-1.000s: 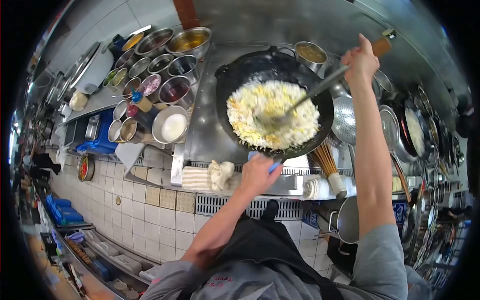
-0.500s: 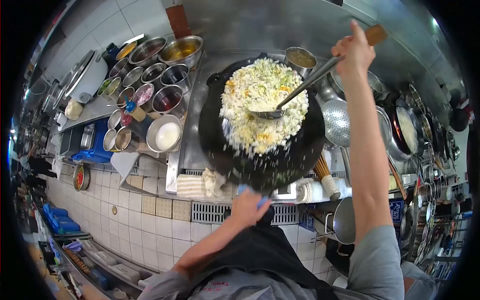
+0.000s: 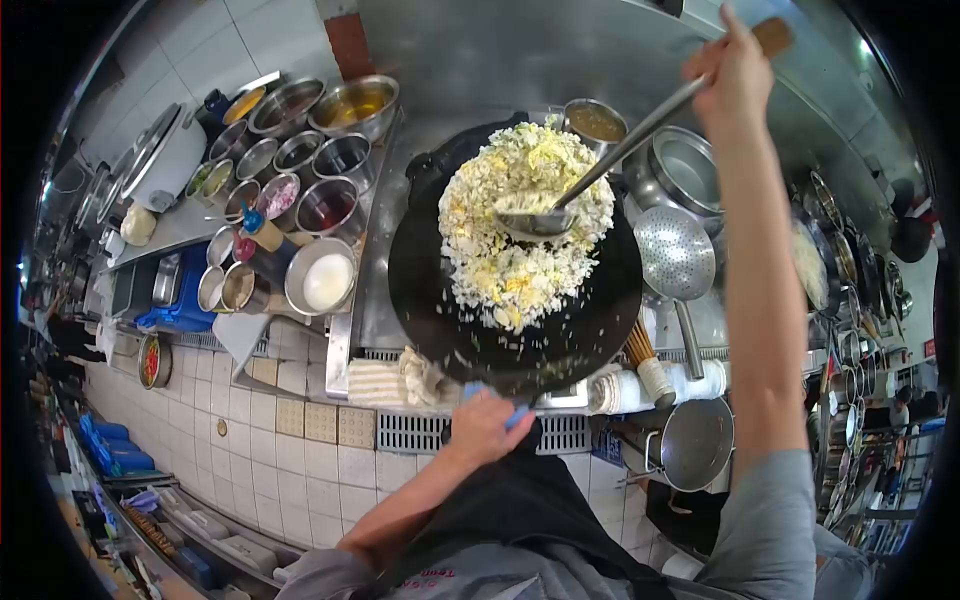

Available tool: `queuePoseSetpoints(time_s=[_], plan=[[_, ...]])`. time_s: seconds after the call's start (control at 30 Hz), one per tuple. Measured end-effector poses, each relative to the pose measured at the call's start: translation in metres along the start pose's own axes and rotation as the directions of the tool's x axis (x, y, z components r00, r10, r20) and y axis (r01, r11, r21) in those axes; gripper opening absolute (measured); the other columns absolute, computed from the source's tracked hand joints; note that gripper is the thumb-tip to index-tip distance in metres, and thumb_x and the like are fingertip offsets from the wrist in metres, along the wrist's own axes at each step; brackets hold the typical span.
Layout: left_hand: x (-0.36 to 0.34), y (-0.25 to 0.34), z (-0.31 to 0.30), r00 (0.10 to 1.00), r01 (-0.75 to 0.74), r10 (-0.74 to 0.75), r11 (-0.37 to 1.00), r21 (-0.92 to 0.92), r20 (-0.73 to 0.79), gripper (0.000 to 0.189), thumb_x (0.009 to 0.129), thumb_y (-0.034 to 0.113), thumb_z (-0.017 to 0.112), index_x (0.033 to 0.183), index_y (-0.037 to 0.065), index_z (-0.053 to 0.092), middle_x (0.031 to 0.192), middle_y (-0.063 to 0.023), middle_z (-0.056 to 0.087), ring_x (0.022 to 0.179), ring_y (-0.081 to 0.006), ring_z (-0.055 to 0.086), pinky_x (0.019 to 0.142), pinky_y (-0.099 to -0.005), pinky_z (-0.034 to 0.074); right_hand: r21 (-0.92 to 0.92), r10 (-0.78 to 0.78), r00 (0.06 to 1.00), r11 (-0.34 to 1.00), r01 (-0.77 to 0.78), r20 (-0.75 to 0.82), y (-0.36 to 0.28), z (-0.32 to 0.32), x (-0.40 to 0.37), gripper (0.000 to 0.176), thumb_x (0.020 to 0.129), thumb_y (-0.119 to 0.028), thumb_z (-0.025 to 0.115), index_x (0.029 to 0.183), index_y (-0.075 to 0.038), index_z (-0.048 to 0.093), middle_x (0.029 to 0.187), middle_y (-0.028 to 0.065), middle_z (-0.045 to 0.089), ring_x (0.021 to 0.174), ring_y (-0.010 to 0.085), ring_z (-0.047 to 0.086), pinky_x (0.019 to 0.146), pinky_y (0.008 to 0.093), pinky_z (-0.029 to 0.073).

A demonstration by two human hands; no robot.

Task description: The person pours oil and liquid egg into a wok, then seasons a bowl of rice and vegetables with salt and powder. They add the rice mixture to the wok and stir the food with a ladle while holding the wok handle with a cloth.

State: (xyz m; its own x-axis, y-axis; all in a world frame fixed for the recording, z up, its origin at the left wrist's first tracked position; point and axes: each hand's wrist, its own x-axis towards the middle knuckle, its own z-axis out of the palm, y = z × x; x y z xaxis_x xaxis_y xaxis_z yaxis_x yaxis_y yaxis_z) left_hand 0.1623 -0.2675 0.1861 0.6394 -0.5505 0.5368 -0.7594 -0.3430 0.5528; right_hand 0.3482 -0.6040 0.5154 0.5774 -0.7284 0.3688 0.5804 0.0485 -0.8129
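Observation:
A large black wok (image 3: pixel 420 320) sits on the stove, heaped with fried rice (image 3: pixel 490 190) flecked with yellow egg and green bits. My left hand (image 3: pixel 485 428) is closed around the near edge of the wok, with a blue cloth (image 3: pixel 519 415) between palm and metal. High on the right, my right hand (image 3: pixel 735 80) grips the long handle of a steel ladle (image 3: pixel 535 226) near its wooden end. The ladle's bowl rests in the middle of the rice with some rice in it. Loose grains lie scattered on the wok's near side.
Several steel bowls of ingredients, including one of white seasoning (image 3: pixel 325 280), crowd the left counter. A perforated strainer (image 3: pixel 678 250) and a steel pot (image 3: pixel 690 170) stand right of the wok. Folded striped towel (image 3: pixel 375 383) and bamboo brush (image 3: pixel 650 370) lie along the front edge.
The rice has settled from a spread, airborne toss into a tighter heap. My right hand has moved slightly up and right with the ladle. My left hand keeps its hold.

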Motion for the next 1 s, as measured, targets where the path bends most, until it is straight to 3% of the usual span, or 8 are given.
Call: queuePoseSetpoints(time_s=[0.2,0.3,0.33,0.37,0.5,0.6,0.7,1.0], plan=[[0.09,-0.081,0.027,0.981,0.134,-0.142,0.989,0.069,0.132,0.029,0.08,0.031,0.066,0.068,0.006,0.06,0.073,-0.0102,0.062,0.076,-0.0318,0.059,0.069,-0.0439,0.048,0.136,-0.201,0.947,0.976,0.171,0.251,-0.102,0.032,-0.022,0.038,0.083,-0.038,0.068,0.069,-0.016,0.04,0.047,-0.0051,0.032,0.035,0.0099,0.029,0.033,0.025,0.023],[0.094,-0.093,0.047,0.97,0.184,-0.197,0.978,0.104,0.142,0.03,0.081,0.032,0.065,0.07,0.005,0.061,0.076,-0.011,0.063,0.081,-0.0319,0.06,0.072,-0.044,0.049,0.217,-0.344,0.735,0.939,0.267,0.585,-0.097,-0.014,-0.065,0.019,0.093,-0.017,0.042,0.079,-0.008,0.052,0.055,0.0006,0.042,0.054,0.0131,0.042,0.056,0.0291,0.037],[0.091,-0.094,0.051,0.977,0.155,-0.17,0.981,0.117,0.125,0.031,0.082,0.032,0.065,0.071,0.004,0.062,0.077,-0.0113,0.063,0.083,-0.0322,0.059,0.072,-0.0438,0.049,0.173,-0.242,0.519,0.969,0.178,0.82,-0.062,-0.021,-0.086,0.021,0.094,-0.018,0.04,0.082,-0.009,0.054,0.06,0.0018,0.049,0.064,0.0121,0.048,0.063,0.0286,0.04],[0.09,-0.093,0.05,0.976,0.158,-0.172,0.981,0.116,0.132,0.031,0.082,0.032,0.065,0.071,0.004,0.062,0.077,-0.0113,0.063,0.083,-0.0322,0.059,0.072,-0.0438,0.049,-0.156,-0.379,0.867,0.882,0.444,0.325,0.012,-0.013,-0.114,0.022,0.096,-0.017,0.044,0.077,-0.005,0.045,0.066,0.0048,0.051,0.06,0.0173,0.054,0.057,0.0342,0.046],[0.106,-0.086,0.042,0.946,0.211,-0.221,0.975,0.064,0.239,0.031,0.081,0.033,0.065,0.072,0.004,0.062,0.078,-0.0114,0.063,0.083,-0.0324,0.059,0.072,-0.0433,0.049,-0.012,-0.111,0.95,0.993,0.12,0.293,0.126,-0.009,-0.102,0.026,0.089,-0.013,0.061,0.068,-0.009,0.046,0.049,-0.0006,0.04,0.04,0.0127,0.039,0.042,0.0295,0.034],[0.105,-0.084,0.041,0.941,0.221,-0.228,0.974,0.057,0.25,0.03,0.081,0.033,0.065,0.072,0.004,0.062,0.079,-0.0117,0.063,0.084,-0.0319,0.059,0.072,-0.0427,0.049,-0.02,-0.047,0.98,0.998,0.052,0.191,0.07,-0.011,-0.075,0.035,0.087,-0.017,0.065,0.061,-0.011,0.042,0.048,-0.0017,0.038,0.04,0.0107,0.037,0.043,0.0274,0.033],[0.105,-0.09,0.046,0.943,0.225,-0.227,0.974,0.035,0.245,0.031,0.082,0.033,0.065,0.072,0.003,0.062,0.078,-0.013,0.062,0.083,-0.0332,0.057,0.074,-0.0431,0.048,-0.087,-0.258,0.952,0.958,0.275,0.165,0.078,-0.037,-0.106,0.034,0.088,-0.013,0.062,0.061,-0.011,0.041,0.049,-0.0013,0.039,0.039,0.0094,0.037,0.04,0.0274,0.033],[0.104,-0.09,0.059,0.948,0.23,-0.232,0.973,0.035,0.22,0.035,0.083,0.034,0.065,0.071,0.002,0.06,0.077,-0.0154,0.06,0.083,-0.0349,0.055,0.077,-0.0437,0.045,-0.024,-0.107,0.966,0.993,0.116,0.234,0.059,-0.04,-0.03,0.037,0.085,-0.018,0.068,0.058,-0.008,0.044,0.047,0.0005,0.038,0.037,0.0133,0.04,0.037,0.0297,0.032]])
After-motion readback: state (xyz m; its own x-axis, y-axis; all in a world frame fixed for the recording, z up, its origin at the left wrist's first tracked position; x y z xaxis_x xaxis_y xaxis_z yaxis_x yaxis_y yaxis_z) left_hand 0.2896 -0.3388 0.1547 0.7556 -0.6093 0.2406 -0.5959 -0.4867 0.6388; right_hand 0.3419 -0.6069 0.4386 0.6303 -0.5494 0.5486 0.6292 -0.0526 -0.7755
